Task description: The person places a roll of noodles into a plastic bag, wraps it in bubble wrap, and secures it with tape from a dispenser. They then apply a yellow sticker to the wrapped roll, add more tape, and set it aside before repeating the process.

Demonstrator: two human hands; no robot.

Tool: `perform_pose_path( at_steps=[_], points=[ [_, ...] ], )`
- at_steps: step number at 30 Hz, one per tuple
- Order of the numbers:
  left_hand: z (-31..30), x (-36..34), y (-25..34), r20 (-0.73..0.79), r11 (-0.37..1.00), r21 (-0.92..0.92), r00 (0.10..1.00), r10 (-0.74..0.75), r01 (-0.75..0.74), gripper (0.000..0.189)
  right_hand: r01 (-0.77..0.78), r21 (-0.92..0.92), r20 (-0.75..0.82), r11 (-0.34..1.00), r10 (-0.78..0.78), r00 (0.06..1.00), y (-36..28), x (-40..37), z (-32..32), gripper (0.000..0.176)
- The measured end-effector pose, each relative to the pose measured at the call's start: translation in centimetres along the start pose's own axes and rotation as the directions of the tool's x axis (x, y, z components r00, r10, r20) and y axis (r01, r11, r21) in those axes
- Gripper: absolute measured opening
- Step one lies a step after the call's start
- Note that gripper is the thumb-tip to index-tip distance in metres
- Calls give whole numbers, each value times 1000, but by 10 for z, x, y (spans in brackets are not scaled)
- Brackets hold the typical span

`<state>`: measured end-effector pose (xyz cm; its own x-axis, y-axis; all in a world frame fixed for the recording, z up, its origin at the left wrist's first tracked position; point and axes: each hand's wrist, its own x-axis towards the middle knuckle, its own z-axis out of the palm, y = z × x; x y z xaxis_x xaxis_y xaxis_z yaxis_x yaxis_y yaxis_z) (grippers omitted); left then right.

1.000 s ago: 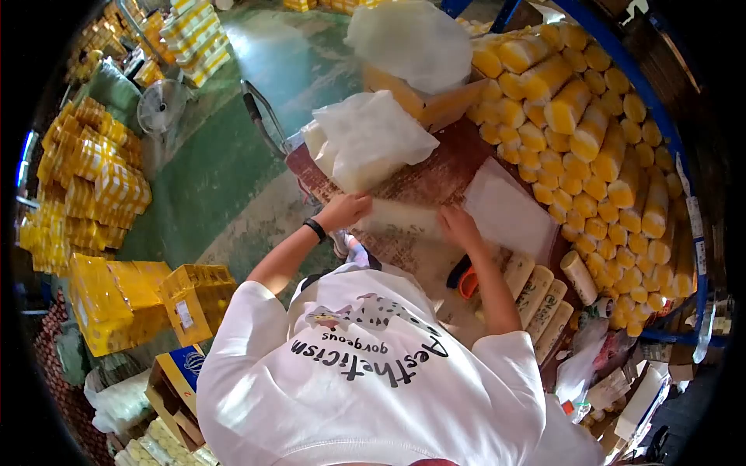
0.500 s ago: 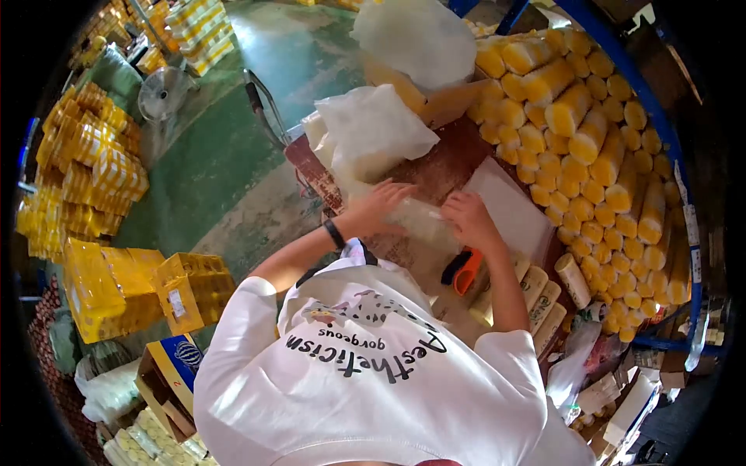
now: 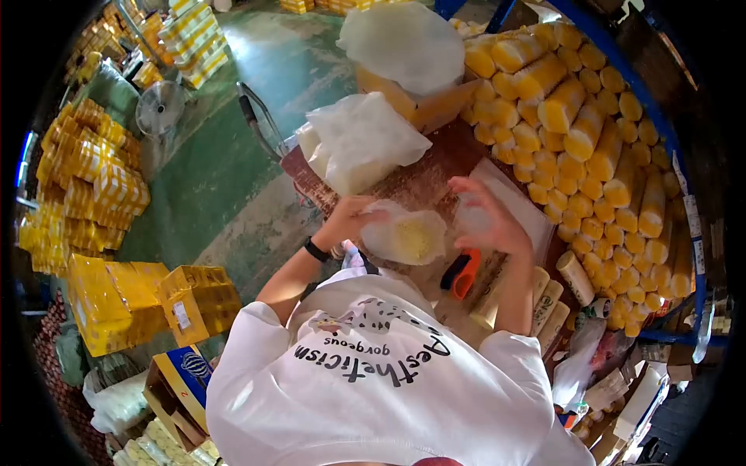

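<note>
A clear plastic bag with pale yellowish contents hangs over the bench, its left edge at the fingers of my left hand. That hand is closed on the bag's edge, with a dark band round the wrist. To the right of the bag, my right hand is open, thumb and fingers spread in a curve beside thin clear film. An orange and black tool lies just below, nearer my body. Beyond my hands sits a stack of white translucent plastic bags.
Rolls with yellow ends are piled at the right inside a blue frame. A carton topped with plastic stands at the bench's far end. Yellow-taped boxes and a fan are on the floor at left.
My hands have moved apart, the right one opening away from the bag. The plastic between them has turned, so its yellowish contents now show.
</note>
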<state>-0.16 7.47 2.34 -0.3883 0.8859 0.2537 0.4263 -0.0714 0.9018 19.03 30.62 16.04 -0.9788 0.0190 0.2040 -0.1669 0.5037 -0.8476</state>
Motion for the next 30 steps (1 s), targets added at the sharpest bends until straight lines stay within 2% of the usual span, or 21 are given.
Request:
perform_pose_path(
  at_steps=[2, 3, 5, 6, 9, 12, 15, 16, 18, 19, 20, 24, 27, 30],
  points=[
    [5, -6, -9, -120, 985, -173, 992, -37, 16, 14, -101, -55, 130, 993, 108, 986, 18, -15, 16, 73],
    [6, -9, -12, -183, 967, -255, 981, -63, 15, 15, -120, -184, 100, 976, 140, 985, 30, -22, 30, 72],
    [9, -9, -10, -259, 963, -270, 962, -83, 11, 17, -159, -426, 28, 891, 189, 982, 48, -28, 65, 69],
    [10, -10, -9, -293, 961, -277, 951, -95, 11, 17, -162, -428, -22, 889, 169, 985, 34, -24, 73, 56],
    [4, -15, -23, -213, 953, -277, 960, -183, 121, 17, -74, -445, -106, 893, 30, 994, 47, -22, 89, 36],
    [-2, -13, -19, -279, 998, -47, 959, -50, 39, 15, 41, -384, -166, 922, -112, 980, 59, -20, 89, 19],
    [-5, -15, 11, -350, 983, 141, 923, 162, -119, 13, 163, -405, -246, 900, -279, 928, 55, -30, 81, 12],
    [-8, -16, 34, -346, 983, 132, 923, 166, -127, 14, 170, -348, -283, 922, -276, 918, 46, -31, 78, 11],
    [-18, -9, 56, -332, 958, 121, 899, 286, -260, 14, 180, -221, -349, 959, -250, 903, 24, -34, 75, 10],
    [-17, -11, 60, -324, 943, 108, 886, 332, -314, 15, 161, -246, -356, 956, -243, 902, 22, -32, 71, 9],
    [-15, -12, 58, -326, 969, 93, 912, 247, -229, 18, 138, -267, -363, 954, -233, 902, 22, -28, 66, 8],
    [-1, -15, 17, -327, 990, 101, 936, 131, -103, 21, 53, -260, -354, 964, -147, 924, 47, -27, 71, 6],
    [9, -22, 16, -335, 999, 10, 941, 49, -49, 27, -134, -119, -282, 984, 96, 955, 53, -36, 68, 16],
    [9, -21, 19, -243, 1000, 8, 970, 27, -26, 15, -27, -257, -318, 966, -59, 946, 21, -18, 46, 17]
  ],
)
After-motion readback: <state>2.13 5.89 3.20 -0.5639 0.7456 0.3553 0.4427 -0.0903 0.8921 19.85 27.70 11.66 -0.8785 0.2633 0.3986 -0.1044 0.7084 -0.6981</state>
